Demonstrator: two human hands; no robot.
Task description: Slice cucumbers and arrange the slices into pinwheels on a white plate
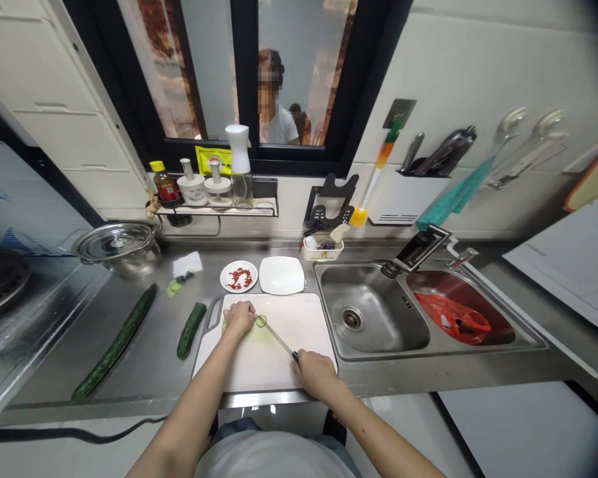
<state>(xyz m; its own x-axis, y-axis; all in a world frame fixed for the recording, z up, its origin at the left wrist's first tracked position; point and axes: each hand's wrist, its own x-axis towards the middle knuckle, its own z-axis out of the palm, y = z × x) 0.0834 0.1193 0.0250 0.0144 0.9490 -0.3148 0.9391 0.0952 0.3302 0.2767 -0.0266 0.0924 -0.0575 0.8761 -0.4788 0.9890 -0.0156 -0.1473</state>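
On the white cutting board (269, 372), my left hand (239, 320) is closed over a piece of cucumber, mostly hidden; a little pale green shows at its left side. My right hand (316, 373) grips the dark handle of a knife (279, 341). The blade points up and left, its tip close to my left fingertips. A thin cucumber slice (261, 321) is at the tip; whether it sticks to the blade I cannot tell. Left of the board lie a short cucumber piece (191, 330) and a long whole cucumber (117, 345).
Behind the board stand a small plate with chopped red bits (224, 276) and a square white plate (281, 275). A lidded steel pot (124, 255) is at the back left. Right of the board is a double sink (373, 325) with a red bag (455, 322). Cucumber scraps (175, 287) lie near a tissue.
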